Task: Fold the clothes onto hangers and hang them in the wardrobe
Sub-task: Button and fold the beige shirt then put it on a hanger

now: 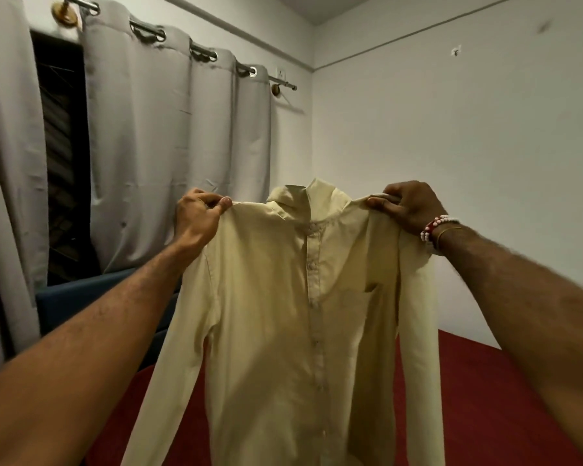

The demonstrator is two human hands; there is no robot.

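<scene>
Shirt (283,314), pale cream and long-sleeved, hangs in the air before the person, its button strip turned toward us and its collar (303,200) standing up between the two hands. We see the left hand (199,218) pinching one shoulder of the shirt, the thumb pressed against curled fingers with the cloth caught between them. The right hand (409,206) grips the other shoulder in the same way, fingers curled over the top edge and the thumb below it. Both grips sit at the top corners, so the whole body of the shirt drops beneath them and the sleeves fall down at either side. A chest pocket (371,290) shows below the right hand, and we note a bracelet (435,227) of red and white beads on that wrist. Under the shirt lies a red cover (485,398). Behind it a grey curtain (142,146) hangs by rings from a metal rod (285,83), with a dark window (61,146) in the gap, beside a white wall (451,146).
</scene>
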